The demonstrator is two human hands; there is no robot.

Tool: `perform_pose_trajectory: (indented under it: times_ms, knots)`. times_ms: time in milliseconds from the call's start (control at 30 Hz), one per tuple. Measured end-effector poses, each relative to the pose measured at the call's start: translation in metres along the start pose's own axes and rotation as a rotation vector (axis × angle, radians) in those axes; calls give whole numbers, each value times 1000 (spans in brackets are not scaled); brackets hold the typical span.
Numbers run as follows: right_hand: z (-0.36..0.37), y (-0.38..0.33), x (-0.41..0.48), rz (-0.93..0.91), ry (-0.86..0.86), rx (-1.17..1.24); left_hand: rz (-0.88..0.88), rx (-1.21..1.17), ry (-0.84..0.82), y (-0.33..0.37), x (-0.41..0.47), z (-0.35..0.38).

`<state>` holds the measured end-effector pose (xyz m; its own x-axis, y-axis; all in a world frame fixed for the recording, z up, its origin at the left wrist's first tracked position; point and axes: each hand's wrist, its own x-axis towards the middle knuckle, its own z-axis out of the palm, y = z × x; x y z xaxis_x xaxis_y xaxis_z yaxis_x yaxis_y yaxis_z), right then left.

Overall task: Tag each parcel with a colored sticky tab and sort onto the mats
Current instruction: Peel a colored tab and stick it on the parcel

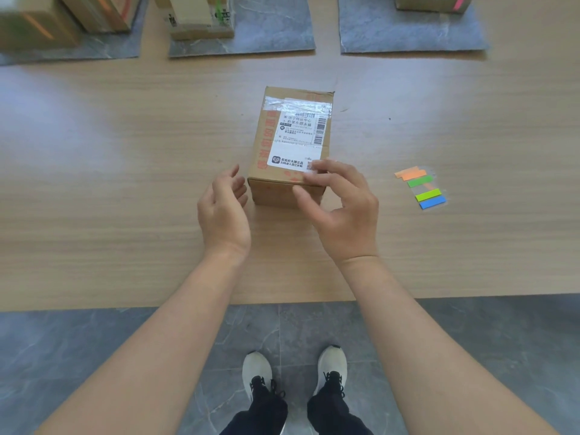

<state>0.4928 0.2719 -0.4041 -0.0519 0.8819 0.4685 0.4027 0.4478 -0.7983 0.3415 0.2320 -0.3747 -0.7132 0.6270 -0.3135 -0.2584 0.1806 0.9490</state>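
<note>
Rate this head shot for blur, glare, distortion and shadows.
Head view: sharp at centre, with the label on the central parcel readable; glare streaks its clear tape; the top-left parcels smear into blur; wide-angle stretch swells the forearms toward the bottom corners; a pale sheen washes the table at left; shadows are faint and soft.

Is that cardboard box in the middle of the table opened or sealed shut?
Sealed shut. The cardboard box has a flat, closed top, with clear tape and a shipping label lying across it.
</note>
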Motion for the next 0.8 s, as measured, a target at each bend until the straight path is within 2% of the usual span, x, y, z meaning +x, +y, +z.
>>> perform_pose_trajectory:
  times_ms: [67,133,200,267,433,800]
  knots:
    - [-1,-15,2,273,90,255,-33,-35,-93,11,-3,6]
    - [-1,-23,6,534,115,334,-64,-34,-150,20,-3,10]
    - [-1,-27,10,720,-2,311,-107,-14,-189,28,-3,12]
    - [-1,-33,14,824,-114,311,-137,25,-234,37,-8,12]
    - [-14,-61,30,839,-170,316,-138,37,-252,73,-22,11]
    - [-57,-187,115,637,-249,319,32,101,-254,225,-61,3]
